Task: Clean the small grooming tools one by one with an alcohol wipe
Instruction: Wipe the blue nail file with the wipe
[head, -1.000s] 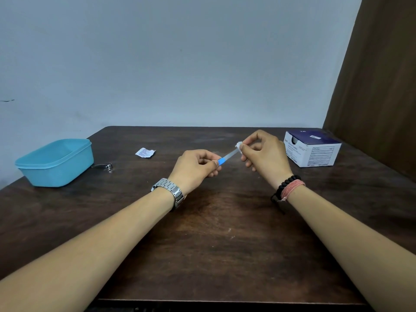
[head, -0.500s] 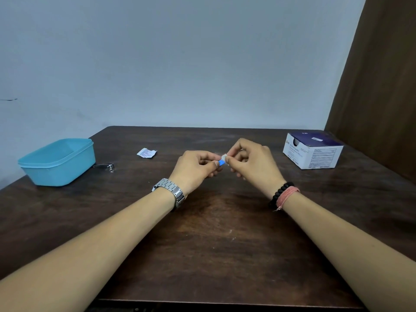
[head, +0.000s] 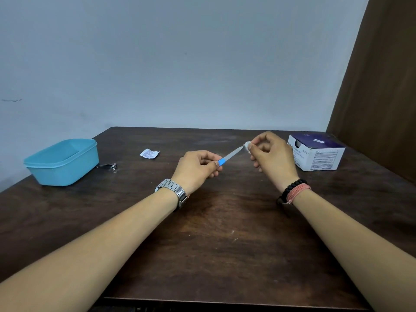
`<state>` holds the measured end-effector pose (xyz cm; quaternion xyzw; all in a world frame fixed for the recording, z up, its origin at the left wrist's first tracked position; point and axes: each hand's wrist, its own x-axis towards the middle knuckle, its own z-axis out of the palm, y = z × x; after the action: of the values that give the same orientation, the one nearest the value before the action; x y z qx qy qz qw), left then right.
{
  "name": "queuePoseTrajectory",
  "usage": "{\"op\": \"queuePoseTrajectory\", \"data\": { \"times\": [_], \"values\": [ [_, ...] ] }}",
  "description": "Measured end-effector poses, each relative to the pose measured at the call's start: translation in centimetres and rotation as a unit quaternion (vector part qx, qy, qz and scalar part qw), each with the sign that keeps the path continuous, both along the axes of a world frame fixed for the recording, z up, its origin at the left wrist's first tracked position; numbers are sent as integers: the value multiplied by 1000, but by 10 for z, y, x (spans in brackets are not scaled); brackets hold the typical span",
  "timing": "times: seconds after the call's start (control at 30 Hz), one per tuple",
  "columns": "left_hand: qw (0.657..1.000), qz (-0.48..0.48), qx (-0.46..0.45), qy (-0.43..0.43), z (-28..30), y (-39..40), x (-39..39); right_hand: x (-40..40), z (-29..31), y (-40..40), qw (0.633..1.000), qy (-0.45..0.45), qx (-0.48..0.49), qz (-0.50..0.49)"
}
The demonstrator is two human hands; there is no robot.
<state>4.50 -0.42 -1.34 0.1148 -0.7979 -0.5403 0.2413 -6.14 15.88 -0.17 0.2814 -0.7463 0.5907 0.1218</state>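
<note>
Left hand (head: 195, 168) pinched nail file (head: 230, 156) by blue handle, above table centre. Blade's long axis ran toward two o'clock. Right hand (head: 271, 154) fingertips pinched wipe (head: 247, 146) at blade tip.

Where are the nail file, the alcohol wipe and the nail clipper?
nail file (head: 231, 156): head view, on the bare metal blade between the hands.
alcohol wipe (head: 247, 146): head view, on the white wad at the file's tip.
nail clipper (head: 110, 165): head view, on its metal lever, beside the blue tub.
</note>
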Motion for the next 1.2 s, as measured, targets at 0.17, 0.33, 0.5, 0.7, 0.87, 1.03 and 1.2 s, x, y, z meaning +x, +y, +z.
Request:
{"op": "queuePoseTrajectory", "data": {
  "times": [0.17,0.33,0.5,0.7,0.87,1.03,1.2],
  "values": [
    [1000,14,5,1,1,-1,0,13,4,-1,997,17,19,77],
    [1000,-2,0,7,-2,0,0,24,-2,-9,984,72,92,133],
    [999,-35,-16,20,-1,3,1,21,-5,-12,987,80,103,91],
    [999,-40,-9,32,0,4,2,6,-3,-5,997,44,52,25],
    [999,-12,-35,38,1,3,3,-3,-1,1,998,44,40,-11],
    [998,21,-25,47,3,1,4,-1,0,-1,997,63,31,10],
    [998,33,-26,46,4,-1,3,8,1,-5,994,87,46,36]
  ]
}}
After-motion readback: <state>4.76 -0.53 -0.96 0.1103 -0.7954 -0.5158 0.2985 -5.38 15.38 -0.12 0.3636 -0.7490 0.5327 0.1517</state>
